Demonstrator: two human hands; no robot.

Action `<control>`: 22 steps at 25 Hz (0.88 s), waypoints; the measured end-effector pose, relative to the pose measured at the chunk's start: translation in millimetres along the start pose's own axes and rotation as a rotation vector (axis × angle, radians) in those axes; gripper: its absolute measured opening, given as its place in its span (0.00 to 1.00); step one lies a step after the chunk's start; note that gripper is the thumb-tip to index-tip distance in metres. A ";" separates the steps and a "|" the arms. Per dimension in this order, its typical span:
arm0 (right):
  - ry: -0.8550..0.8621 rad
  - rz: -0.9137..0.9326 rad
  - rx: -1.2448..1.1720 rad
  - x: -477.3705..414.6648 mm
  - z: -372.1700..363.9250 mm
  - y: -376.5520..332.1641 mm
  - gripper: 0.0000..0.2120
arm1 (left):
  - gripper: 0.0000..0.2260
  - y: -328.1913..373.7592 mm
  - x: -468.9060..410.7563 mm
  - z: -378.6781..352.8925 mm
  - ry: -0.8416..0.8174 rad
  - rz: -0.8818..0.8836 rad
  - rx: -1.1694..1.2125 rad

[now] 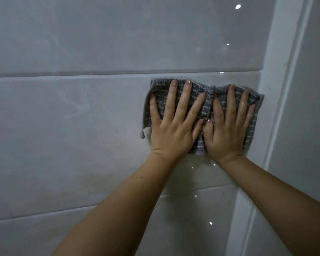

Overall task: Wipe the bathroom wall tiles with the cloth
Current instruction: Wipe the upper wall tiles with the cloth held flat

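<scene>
A grey striped cloth point(207, 100) lies flat against the glossy grey wall tiles point(72, 126), just below a horizontal grout line and close to the wall's right edge. My left hand point(174, 126) presses on the cloth's left half with its fingers spread and straight. My right hand point(227, 130) presses on the right half the same way, thumbs nearly touching. The cloth's lower left corner hangs loose off the tile.
A white vertical frame or trim point(281, 89) runs down the right side, right beside the cloth. Grout lines point(63, 75) cross the wall horizontally. The tile at lower left shows a faint yellowish stain point(78, 191). Broad tile surface stretches to the left and above.
</scene>
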State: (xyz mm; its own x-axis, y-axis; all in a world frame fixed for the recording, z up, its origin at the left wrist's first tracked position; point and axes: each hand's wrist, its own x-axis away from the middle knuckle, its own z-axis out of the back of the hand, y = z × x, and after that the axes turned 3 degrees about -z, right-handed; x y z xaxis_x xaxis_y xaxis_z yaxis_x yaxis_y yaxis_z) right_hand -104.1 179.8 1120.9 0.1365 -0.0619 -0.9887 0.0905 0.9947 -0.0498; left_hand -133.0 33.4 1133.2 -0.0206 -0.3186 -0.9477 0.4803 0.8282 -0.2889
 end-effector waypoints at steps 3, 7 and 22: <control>-0.006 -0.033 0.007 16.6 -2.5 -19.3 0.24 | 0.23 -12.8 15.1 5.7 -0.026 -0.021 0.011; -0.014 -0.043 -0.013 41.6 -8.7 -66.0 0.24 | 0.22 -46.3 50.1 16.9 -0.047 -0.031 0.001; -0.023 0.067 -0.074 96.9 -27.6 -247.6 0.21 | 0.24 -203.3 164.3 74.1 -0.058 0.012 -0.105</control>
State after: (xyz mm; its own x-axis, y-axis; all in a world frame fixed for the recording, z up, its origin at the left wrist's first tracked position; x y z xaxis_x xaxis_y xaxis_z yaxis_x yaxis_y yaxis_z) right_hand -140.5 -70.2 1033.6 0.1627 0.0040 -0.9867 0.0072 1.0000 0.0052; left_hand -169.0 -221.5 1046.4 0.0367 -0.3317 -0.9427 0.3858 0.8749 -0.2928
